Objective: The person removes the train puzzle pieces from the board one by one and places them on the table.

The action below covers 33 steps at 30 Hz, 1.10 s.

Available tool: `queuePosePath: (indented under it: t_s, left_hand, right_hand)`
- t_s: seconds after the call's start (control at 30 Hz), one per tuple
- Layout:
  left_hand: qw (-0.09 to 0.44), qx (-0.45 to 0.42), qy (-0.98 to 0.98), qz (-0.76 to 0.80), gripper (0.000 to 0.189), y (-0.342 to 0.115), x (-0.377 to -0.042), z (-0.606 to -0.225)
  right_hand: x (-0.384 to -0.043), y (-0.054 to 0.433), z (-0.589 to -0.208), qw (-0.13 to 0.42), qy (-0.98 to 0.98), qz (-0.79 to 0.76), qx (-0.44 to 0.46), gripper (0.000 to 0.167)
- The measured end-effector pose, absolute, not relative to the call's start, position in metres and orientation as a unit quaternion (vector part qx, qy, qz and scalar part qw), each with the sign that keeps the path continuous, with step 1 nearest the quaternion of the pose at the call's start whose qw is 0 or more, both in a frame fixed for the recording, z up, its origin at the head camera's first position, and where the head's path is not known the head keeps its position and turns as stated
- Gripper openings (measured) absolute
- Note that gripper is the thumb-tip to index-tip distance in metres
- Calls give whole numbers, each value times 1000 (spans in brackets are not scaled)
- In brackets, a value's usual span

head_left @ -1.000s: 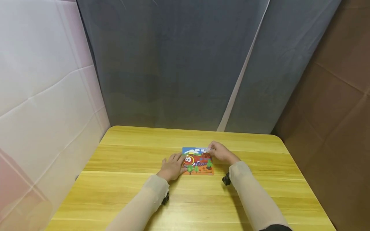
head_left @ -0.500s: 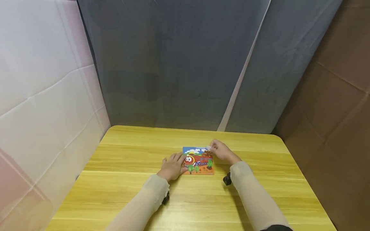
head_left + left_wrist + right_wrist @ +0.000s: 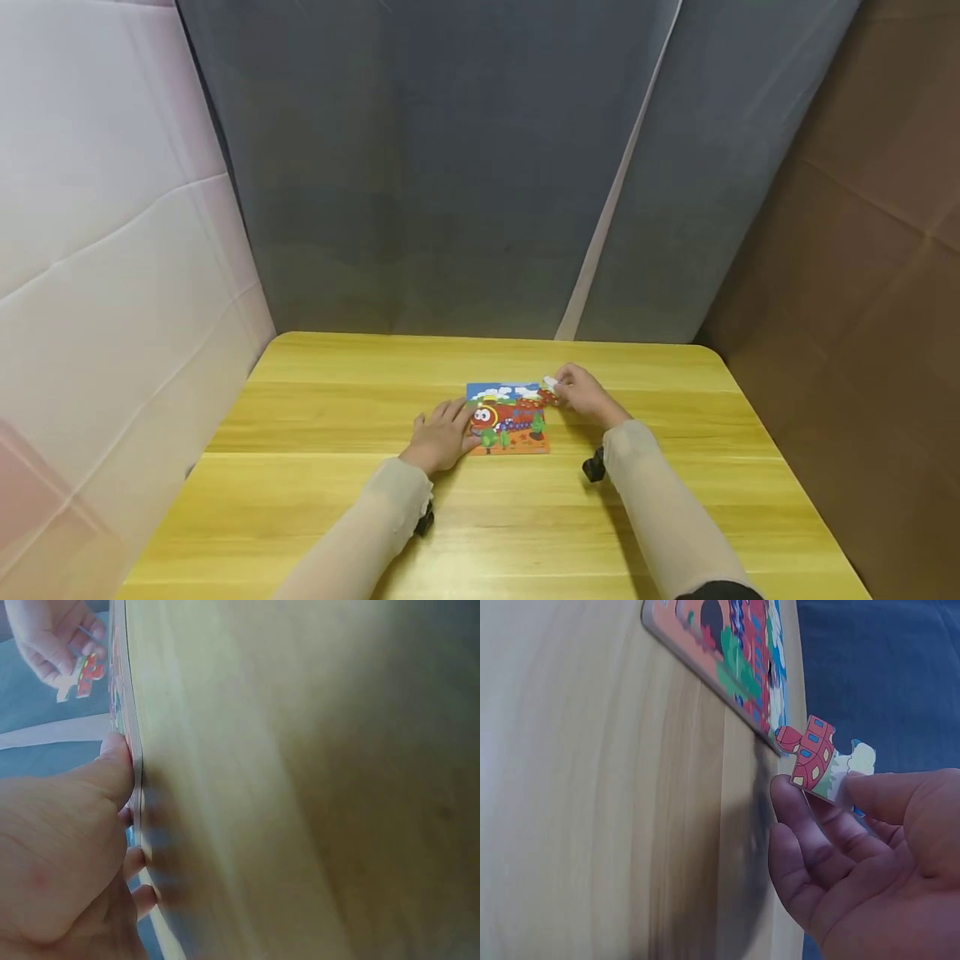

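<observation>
A jigsaw puzzle (image 3: 506, 437) with a red cartoon train, green trees and a blue sky lies flat on the table. My left hand (image 3: 438, 438) rests along its left edge, fingers spread and fairly straight. In the left wrist view, the thumb (image 3: 116, 765) presses against the puzzle's side. Between thumb and fingers, my right hand (image 3: 588, 397) pinches a puzzle piece (image 3: 816, 759) with red train cars and white cloud on it. That piece is raised and tilted just beyond the puzzle's upper right corner, where a notch shows.
The wood-grain table (image 3: 300, 475) has rounded far corners. A grey cloth (image 3: 465, 208) hangs behind it, with white cloth (image 3: 120, 217) on the left and brown cloth (image 3: 862, 292) on the right. Small black devices (image 3: 593, 465) are worn at the wrists.
My right hand has drawn the puzzle piece up and right, away from the puzzle's upper right corner. The left hand keeps its place on the puzzle. The head view has shifted slightly.
</observation>
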<state>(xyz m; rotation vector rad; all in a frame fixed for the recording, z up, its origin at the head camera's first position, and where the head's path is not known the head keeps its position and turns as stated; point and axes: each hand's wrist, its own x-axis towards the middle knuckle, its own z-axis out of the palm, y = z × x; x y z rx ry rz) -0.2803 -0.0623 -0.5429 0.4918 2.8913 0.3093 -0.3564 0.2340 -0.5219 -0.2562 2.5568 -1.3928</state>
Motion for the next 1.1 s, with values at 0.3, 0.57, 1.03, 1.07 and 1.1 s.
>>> queuePosePath:
  t_s: [0.3,0.57,1.03,1.07,1.1]
  left_hand:
    - [92,173,975,104,67,-65,-278,-542]
    - [89,173,975,109,67,-61,-279,-540]
    - [86,175,973,121,67,-58,-279,-544]
    - [86,175,973,123,67,-57,-279,-544]
    - [85,175,973,123,67,-57,-279,-545]
  right_hand:
    - [-359,257,-532,106,846,-522,-27,9]
    - [-360,286,-529,90,838,-539,9,14]
    - [-344,344,-531,88,840,-534,48,24]
    - [-343,349,-531,86,840,-534,49,24]
    - [-343,353,-532,85,840,-534,52,24]
